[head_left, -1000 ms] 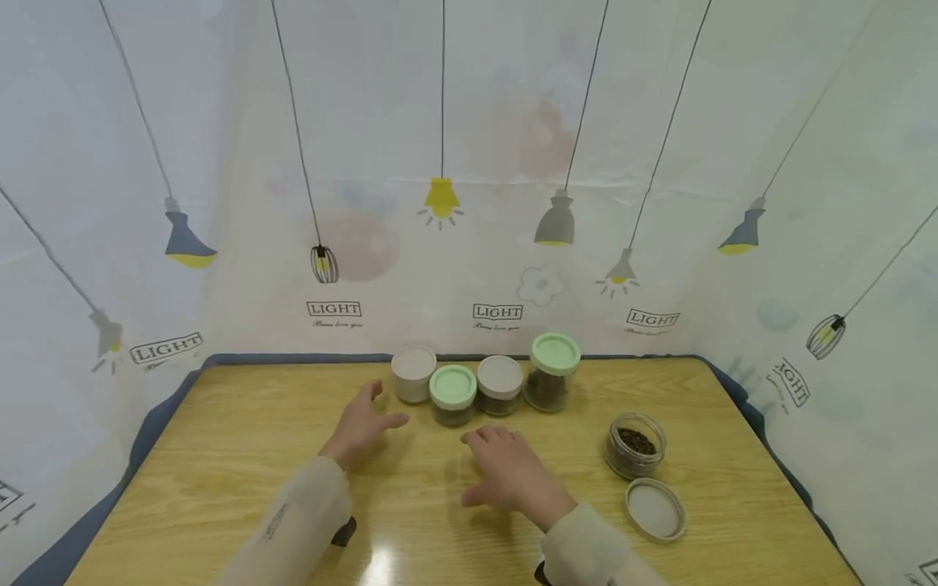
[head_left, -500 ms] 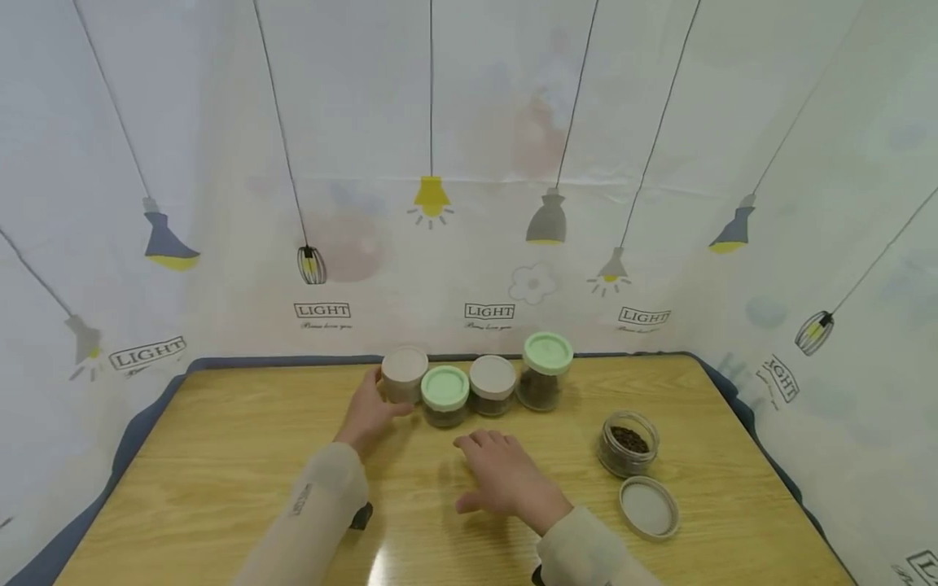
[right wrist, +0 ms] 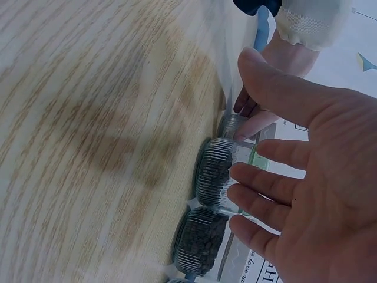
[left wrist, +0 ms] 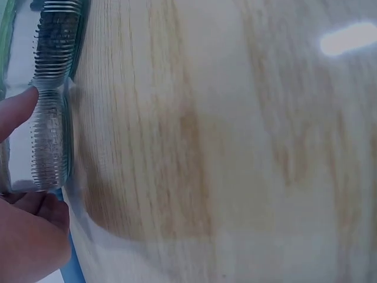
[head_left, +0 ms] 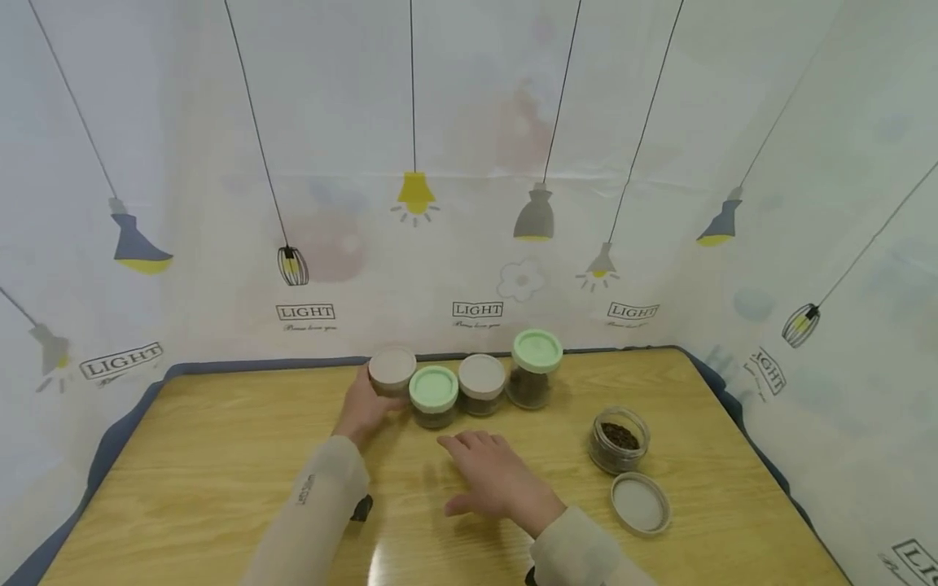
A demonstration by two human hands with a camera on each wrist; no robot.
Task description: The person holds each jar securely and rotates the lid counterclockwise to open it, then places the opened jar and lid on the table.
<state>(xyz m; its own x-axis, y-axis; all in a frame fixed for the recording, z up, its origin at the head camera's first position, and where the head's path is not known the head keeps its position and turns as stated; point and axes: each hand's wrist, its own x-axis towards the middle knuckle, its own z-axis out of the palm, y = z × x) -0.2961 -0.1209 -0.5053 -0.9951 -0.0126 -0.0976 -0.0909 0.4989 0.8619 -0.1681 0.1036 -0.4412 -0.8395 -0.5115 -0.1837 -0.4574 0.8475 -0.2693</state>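
My left hand [head_left: 364, 409] grips a ribbed glass jar with a beige lid [head_left: 392, 368] at the left end of a row of jars. In the left wrist view the thumb [left wrist: 17, 112] lies along one side of this clear jar [left wrist: 50, 138], with the fingers curled at the other. A short jar with a mint-green lid [head_left: 433, 391] stands right beside it. My right hand [head_left: 500, 482] hovers over the table in front of the row, holding nothing. Its fingers are spread and relaxed in the right wrist view, palm [right wrist: 336, 194] in sight.
Farther right in the row stand another beige-lidded jar [head_left: 481, 379] and a taller green-lidded jar [head_left: 535, 366] with dark contents. An uncovered jar of dark brown bits [head_left: 619, 439] sits at the right, a loose lid [head_left: 641, 504] near it. Behind the wooden table [head_left: 220, 456] hangs a lamp-printed curtain.
My left hand has reached to the leftmost beige-lidded jar and taken hold of it. The right hand stays nearly in place, while the head view has shifted slightly to the right.
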